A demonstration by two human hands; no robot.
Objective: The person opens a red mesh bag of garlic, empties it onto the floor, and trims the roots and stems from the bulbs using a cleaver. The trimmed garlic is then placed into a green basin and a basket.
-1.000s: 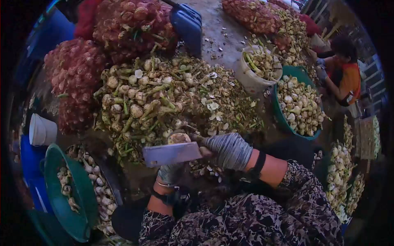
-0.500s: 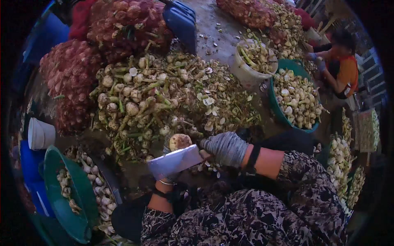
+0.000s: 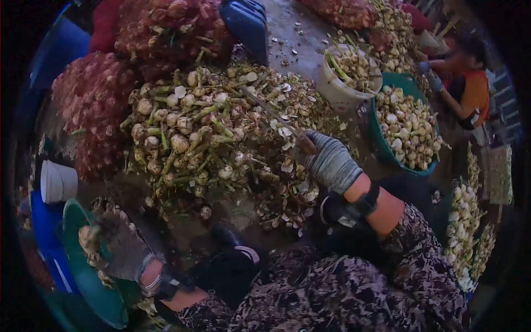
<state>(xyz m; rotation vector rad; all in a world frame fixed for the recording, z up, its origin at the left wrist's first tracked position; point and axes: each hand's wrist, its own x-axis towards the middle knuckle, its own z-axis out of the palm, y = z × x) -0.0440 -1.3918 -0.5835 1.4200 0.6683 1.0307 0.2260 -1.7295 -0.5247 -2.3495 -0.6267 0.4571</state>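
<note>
My left hand, in a grey glove and blurred, is over the green basin at the lower left. A garlic bulb is at its fingertips. My right hand, in a striped grey glove, is closed round the wooden handle of a knife. The thin-looking blade points up and left over the heap of garlic with stems. Several garlic bulbs lie inside the basin.
Red net sacks of garlic stand at the upper left. A white bucket and a teal tub of garlic are at the right, near another person in orange. A white pail is at the left.
My left hand has moved from the middle down and left to the green basin with the bulb. My right hand has moved up and right, and the blade has turned away from the bulb.
</note>
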